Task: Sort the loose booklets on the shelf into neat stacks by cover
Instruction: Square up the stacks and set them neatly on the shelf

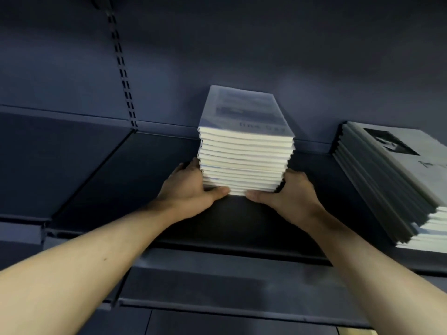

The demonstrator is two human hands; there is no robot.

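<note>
Dark shelf (101,180) across mid-frame. Grey-covered stack (391,180) at right edge. White booklet stack (244,163) at centre, upright, gripped at its base: left hand (191,189) and right hand (287,192) curled round lower corners, thumbs in front.

The tall stack of booklets (244,163) at the shelf's middle shows cream-white page edges under a pale grey-blue top cover with a blurred dark photo band and dark lettering. The stack at three o'clock (391,180) has grey covers, dark grey spines, a black square picture and white pages. The shelf (101,180) is dark blue-black, its back panel (242,44) slate blue with a black slotted strip (122,68).
</note>
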